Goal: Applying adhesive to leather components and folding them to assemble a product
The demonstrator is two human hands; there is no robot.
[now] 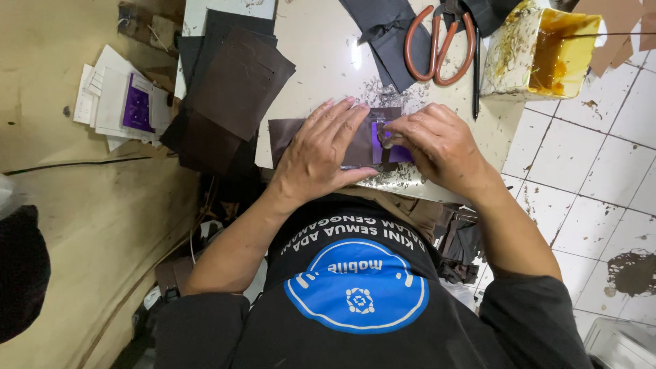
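head view: we see our left hand (321,152) spread flat on the dark leather piece (285,130), right hand (437,140) pinching its purple patch (396,153); glue tub (540,51) holds amber glue.

Orange-handled scissors (437,44), a glue-stained tub (540,51) and stacked dark sheets (232,89) lie around.

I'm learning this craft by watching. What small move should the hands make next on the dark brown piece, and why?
Probably keep the left hand pressing the dark brown leather piece flat while the right hand draws its small tool along the purple template; the fingertips sit at the template's edge.
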